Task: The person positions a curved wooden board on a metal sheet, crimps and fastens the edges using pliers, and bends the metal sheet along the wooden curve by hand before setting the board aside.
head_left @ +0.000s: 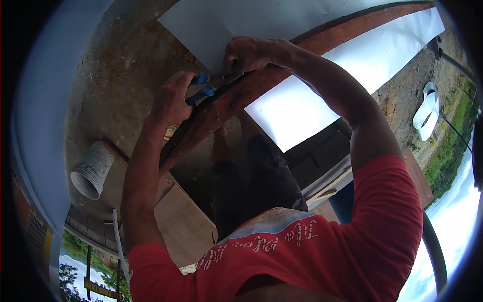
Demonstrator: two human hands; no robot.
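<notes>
Blue-handled snips are in my left hand, its fingers wrapped around the handles, which are spread apart. Their metal jaws point right, at the edge of the reddish-brown beam. Just beyond the jaws, my right hand is closed on the near corner of a pale metal sheet; its fingertips are partly hidden. The beam runs diagonally below both hands. On its near side lies another bright, shiny sheet.
A dirty white bucket lies tipped on the ground at left. Below the beam are my legs and a brown board. A white oval object lies on the ground at far right. A pale wall curves along the left.
</notes>
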